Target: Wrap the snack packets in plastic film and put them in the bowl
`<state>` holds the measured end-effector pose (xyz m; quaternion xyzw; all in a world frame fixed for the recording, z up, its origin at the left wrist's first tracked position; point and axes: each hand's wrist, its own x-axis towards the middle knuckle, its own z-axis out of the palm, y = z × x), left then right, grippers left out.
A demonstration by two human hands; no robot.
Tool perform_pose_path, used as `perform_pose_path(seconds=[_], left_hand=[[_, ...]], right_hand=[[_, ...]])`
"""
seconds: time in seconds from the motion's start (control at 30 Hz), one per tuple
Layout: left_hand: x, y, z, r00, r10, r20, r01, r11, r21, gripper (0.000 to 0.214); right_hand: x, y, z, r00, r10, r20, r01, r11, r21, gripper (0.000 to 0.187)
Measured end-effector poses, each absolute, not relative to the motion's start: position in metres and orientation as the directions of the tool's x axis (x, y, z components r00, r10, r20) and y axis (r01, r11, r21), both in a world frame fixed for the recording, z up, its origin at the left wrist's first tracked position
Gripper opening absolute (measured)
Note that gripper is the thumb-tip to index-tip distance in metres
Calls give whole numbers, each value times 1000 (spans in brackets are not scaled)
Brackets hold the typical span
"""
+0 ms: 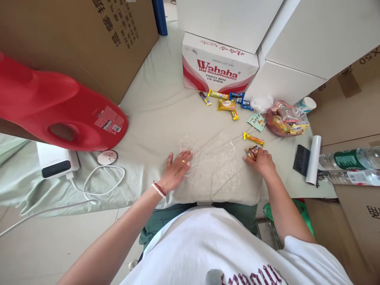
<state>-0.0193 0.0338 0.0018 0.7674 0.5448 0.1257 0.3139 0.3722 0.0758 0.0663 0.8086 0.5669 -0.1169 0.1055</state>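
Observation:
My left hand (178, 170) lies flat, fingers stretched out, on the left edge of a clear plastic bag (215, 164) spread on the cloth. To the right of the bag, my right hand (263, 161) has its fingers closed on a brown wrapped snack (251, 152). Just beyond that hand is a yellow-and-red snack stick (253, 139). Farther back lie a pale green snack packet (257, 121), a yellow snack packet (226, 105) and several small yellow or blue wrapped snacks.
A red bowl (269, 122) of packaged snacks stands at the right, near a paper cup (305, 104). Behind is a Wahaba water box (219, 67). On the left are a large red jug (86, 114), a white power bank (56, 160) and its cable. Plastic bottles (350, 160) lie far right.

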Motion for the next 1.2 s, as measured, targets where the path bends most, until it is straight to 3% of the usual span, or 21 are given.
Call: perform_pose_path(seconds=[0.1,0.23,0.33,0.4,0.47,0.57,0.7,0.83,0.97,1.2], left_hand=[[-17,33,4,365,920,-143,781,-218,586,60],[-16,27,7,431,888,-159,828,-319,461,103],[-18,27,7,446,870,-210,858,-349,376,119],[-18,29,7,443,866,-231,869,-352,348,123],[-17,30,8,437,866,-243,875,-345,340,126],[-15,32,10,425,868,-256,879,-330,343,127],[-15,32,10,427,866,-261,876,-323,359,130],[-18,33,6,437,870,-230,861,-330,388,132],[-20,33,-1,438,878,-194,856,-341,388,130],[-27,32,-7,431,889,-154,848,-341,405,122]], right_hand=[[371,72,58,360,890,-280,927,-376,-3,65],[381,67,63,293,944,-152,948,-307,-80,64],[366,60,76,-6,1000,-24,966,0,-258,65],[339,58,86,-275,961,5,903,260,-343,61],[303,59,92,-490,871,-38,823,448,-349,58],[254,67,90,-642,748,-167,758,586,-288,59],[228,79,75,-679,688,-257,734,627,-260,70],[231,83,68,-679,705,-203,724,599,-343,84],[234,81,68,-659,726,-199,740,578,-344,67],[234,76,62,-677,710,-197,734,628,-259,57]])
